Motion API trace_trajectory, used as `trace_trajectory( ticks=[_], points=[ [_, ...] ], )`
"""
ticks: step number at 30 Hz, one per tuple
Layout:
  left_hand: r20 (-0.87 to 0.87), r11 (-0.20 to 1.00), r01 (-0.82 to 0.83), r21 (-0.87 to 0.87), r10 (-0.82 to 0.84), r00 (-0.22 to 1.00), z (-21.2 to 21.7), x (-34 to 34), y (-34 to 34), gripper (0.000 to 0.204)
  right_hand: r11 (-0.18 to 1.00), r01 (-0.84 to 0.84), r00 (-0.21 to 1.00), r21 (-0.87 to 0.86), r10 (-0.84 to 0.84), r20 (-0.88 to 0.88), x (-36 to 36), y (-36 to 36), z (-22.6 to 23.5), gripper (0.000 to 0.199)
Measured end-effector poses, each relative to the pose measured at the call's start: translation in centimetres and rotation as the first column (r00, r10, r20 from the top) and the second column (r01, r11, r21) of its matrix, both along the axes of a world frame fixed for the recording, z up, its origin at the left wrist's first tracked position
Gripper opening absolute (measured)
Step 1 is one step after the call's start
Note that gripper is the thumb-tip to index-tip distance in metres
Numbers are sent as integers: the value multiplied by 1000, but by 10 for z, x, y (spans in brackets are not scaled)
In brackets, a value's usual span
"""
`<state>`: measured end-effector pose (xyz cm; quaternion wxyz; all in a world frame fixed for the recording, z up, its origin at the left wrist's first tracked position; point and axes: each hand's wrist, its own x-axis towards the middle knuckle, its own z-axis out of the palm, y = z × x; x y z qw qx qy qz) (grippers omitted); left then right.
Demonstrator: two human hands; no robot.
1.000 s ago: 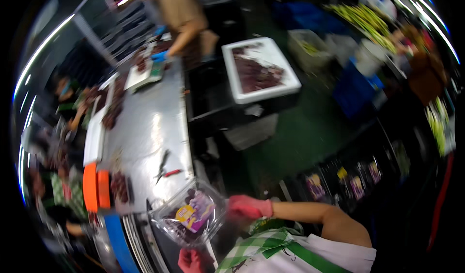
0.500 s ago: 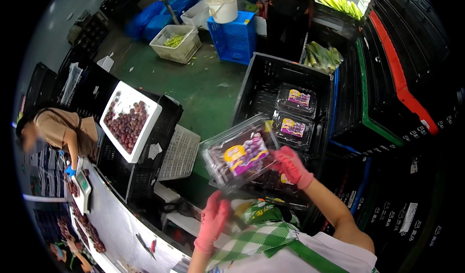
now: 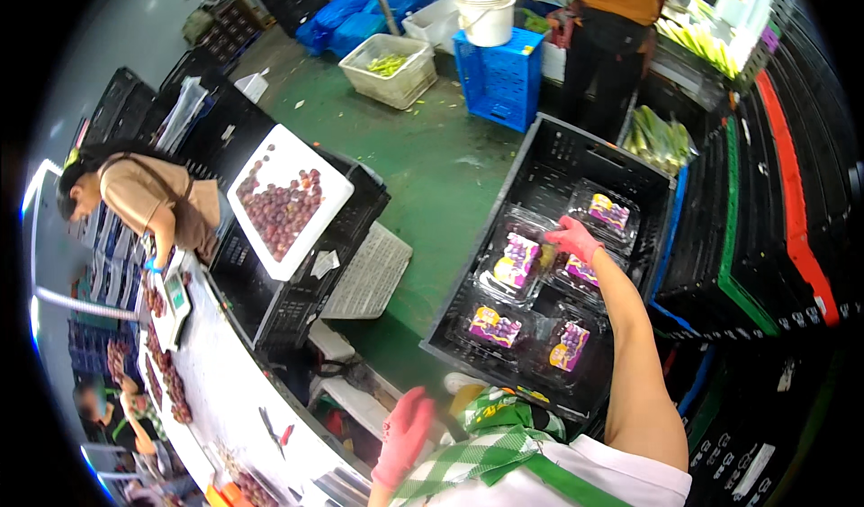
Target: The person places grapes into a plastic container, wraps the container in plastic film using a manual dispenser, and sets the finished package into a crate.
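The right hand in a pink glove (image 3: 573, 237) rests with its fingers clamped on the edge of a clear plastic clamshell box of dark grapes (image 3: 515, 264), which lies tilted in the black plastic crate (image 3: 540, 161) among similar boxes, so it fits the row, while the left hand in a pink glove (image 3: 405, 435) hangs open and empty beside the body.

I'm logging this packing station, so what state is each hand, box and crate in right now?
Right hand: gloved pink, resting on a clear grape box.
Left hand: gloved pink, open, holding nothing.
Clear grape box: lid shut, tilted, in the black crate.
Black crate: open, partly filled with grape boxes.
White tray: uncovered, holding loose grapes.
White bucket: upright on the blue crate.
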<state>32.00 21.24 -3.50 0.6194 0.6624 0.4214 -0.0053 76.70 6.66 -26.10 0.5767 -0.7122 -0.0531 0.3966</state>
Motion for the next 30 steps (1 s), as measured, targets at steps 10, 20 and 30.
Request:
trace_trajectory(
  ticks=[10,20,30],
  points=[
    [-89,974,-225,27,226,970,-8,-48,-12,37,595,136,639,-792,558,529,5,26,-82,34],
    [11,966,-258,32,258,966,19,-118,10,45,986,169,558,0,-96,824,-160,99,95,43],
    [209,824,-549,142,517,830,27,-216,25,48,735,-606,793,303,529,302,-423,186,118,43]
  ],
)
